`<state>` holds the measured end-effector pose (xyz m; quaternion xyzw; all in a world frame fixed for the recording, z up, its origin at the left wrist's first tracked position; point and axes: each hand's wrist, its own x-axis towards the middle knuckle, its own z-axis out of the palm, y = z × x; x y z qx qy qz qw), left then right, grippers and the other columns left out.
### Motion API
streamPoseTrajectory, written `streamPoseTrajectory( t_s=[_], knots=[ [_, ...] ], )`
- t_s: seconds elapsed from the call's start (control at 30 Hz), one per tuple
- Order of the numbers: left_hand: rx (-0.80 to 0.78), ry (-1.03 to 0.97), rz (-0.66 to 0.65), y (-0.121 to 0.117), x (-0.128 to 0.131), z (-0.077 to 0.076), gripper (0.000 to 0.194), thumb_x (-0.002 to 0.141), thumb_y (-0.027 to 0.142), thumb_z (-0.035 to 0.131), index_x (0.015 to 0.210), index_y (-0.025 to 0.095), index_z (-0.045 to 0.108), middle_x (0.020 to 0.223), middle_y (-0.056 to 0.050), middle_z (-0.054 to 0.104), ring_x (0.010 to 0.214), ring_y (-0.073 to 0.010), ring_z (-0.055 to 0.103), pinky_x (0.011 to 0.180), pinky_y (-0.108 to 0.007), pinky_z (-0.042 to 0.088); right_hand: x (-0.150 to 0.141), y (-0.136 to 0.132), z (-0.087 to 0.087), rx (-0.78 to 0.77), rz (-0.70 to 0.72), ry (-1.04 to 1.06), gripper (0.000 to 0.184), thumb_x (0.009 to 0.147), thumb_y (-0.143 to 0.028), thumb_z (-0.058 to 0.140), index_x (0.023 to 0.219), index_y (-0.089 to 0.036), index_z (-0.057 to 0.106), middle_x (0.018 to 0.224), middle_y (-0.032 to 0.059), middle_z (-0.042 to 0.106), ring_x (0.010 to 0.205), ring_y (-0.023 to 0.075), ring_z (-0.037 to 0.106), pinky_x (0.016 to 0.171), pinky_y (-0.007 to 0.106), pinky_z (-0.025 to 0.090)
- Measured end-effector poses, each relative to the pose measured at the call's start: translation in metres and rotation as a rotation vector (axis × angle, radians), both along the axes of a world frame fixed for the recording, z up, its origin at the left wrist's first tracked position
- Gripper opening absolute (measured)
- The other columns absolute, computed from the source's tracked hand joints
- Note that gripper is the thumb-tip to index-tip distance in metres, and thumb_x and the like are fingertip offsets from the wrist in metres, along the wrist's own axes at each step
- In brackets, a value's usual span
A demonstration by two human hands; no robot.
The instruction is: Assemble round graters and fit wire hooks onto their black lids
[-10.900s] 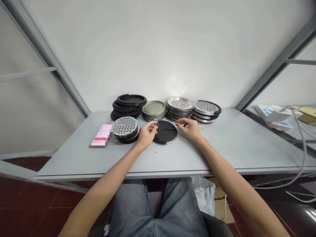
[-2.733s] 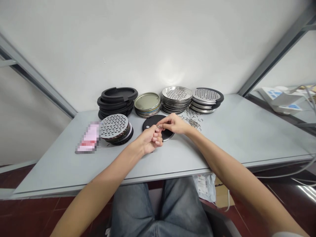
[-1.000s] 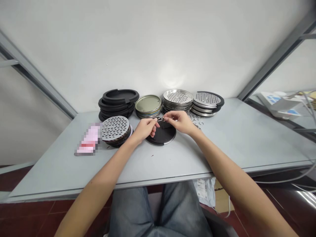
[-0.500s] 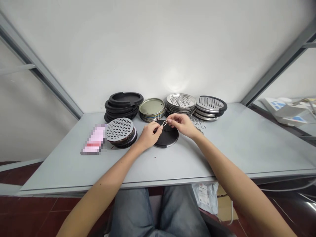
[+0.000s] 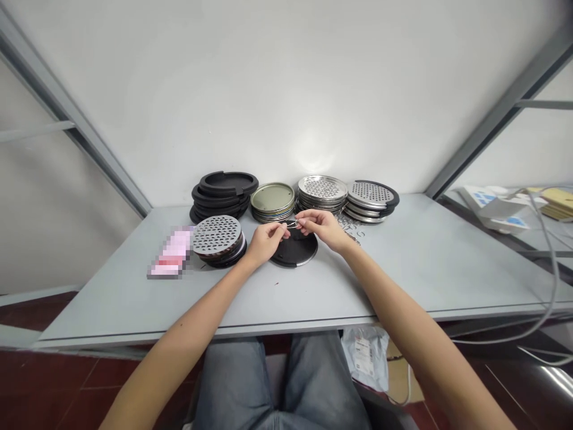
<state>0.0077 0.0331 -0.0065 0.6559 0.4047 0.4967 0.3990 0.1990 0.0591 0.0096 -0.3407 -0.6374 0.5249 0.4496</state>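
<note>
Both your hands are closed at the fingertips on a small wire loop (image 5: pixel 292 224): your left hand (image 5: pixel 268 240) pinches one end, your right hand (image 5: pixel 323 229) the other. The loop sits between them, above the black disc (image 5: pixel 296 249) lying on the worktop (image 5: pixel 412 269); whether it is one wire or two linked pieces is too small to tell. The step in hand looks like shaping or joining this wire. The next move, I judge, calls for a firm pinch from your left and a small, controlled turn or pull from your right. Loose metal rings (image 5: pixel 352 227) lie just beyond your right hand, partly hidden by it. The holed grey plate (image 5: pixel 217 234) tops a stack beside your left.
</note>
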Motion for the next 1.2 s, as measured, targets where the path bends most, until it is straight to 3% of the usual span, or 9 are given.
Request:
streamPoseTrajectory(
  t_s=[0.2,0.43,0.67,0.8,1.0,1.2],
  knots=[
    [0.131,0.133,0.113,-0.007,0.0,-0.005,0.027,0.089,0.04,0.052,0.083,0.017,0.063,0.081,-0.005,0.07,0.076,-0.0175,0.066,0.074,-0.029,0.051,-0.006,-0.005,-0.006,-0.089,0.003,0.09,0.035,0.069,-0.039,0.076,0.094,-0.017,0.069,0.081,0.0041,0.069,0.066,0.011,0.062,0.061,0.024,0.052],
    [0.414,0.41,0.146,-0.013,-0.003,-0.001,0.017,0.084,0.03,0.061,0.096,0.018,0.063,0.096,-0.007,0.066,0.096,-0.0205,0.059,0.087,-0.034,0.046,-0.009,-0.007,-0.006,-0.128,-0.058,0.177,0.035,0.063,-0.037,0.08,0.088,-0.016,0.069,0.079,0.0051,0.071,0.067,0.0125,0.065,0.058,0.023,0.053],
    [0.426,0.355,0.118,-0.006,-0.006,-0.001,0.01,0.085,0.025,0.06,0.087,0.019,0.068,0.096,-0.006,0.066,0.096,-0.0185,0.059,0.091,-0.034,0.044,-0.012,-0.008,-0.006,-0.143,-0.047,0.189,0.032,0.063,-0.034,0.081,0.087,-0.016,0.07,0.082,0.0058,0.072,0.069,0.0126,0.066,0.057,0.021,0.051],
    [0.297,0.208,0.065,-0.005,-0.004,-0.001,0.012,0.083,0.027,0.063,0.08,0.016,0.068,0.093,-0.007,0.067,0.091,-0.0183,0.063,0.086,-0.033,0.048,-0.011,-0.007,-0.006,-0.105,-0.1,0.179,0.032,0.063,-0.036,0.08,0.086,-0.016,0.07,0.082,0.0055,0.072,0.065,0.0111,0.063,0.052,0.02,0.048],
    [-0.237,-0.146,-0.175,-0.006,-0.003,0.007,0.028,0.08,0.04,0.066,0.082,0.012,0.062,0.072,-0.007,0.07,0.069,-0.0171,0.069,0.069,-0.031,0.056,-0.009,-0.005,-0.007,-0.062,-0.169,0.139,0.036,0.063,-0.04,0.079,0.089,-0.017,0.07,0.082,0.0054,0.071,0.068,0.0127,0.062,0.055,0.022,0.048],
    [-0.353,-0.226,-0.078,-0.005,-0.005,0.016,0.034,0.084,0.044,0.061,0.075,0.012,0.059,0.063,-0.004,0.067,0.056,-0.0126,0.066,0.053,-0.022,0.053,-0.01,-0.007,-0.006,-0.092,-0.097,0.125,0.035,0.066,-0.04,0.077,0.093,-0.018,0.071,0.084,0.0042,0.069,0.071,0.0117,0.062,0.058,0.021,0.049]
  ],
)
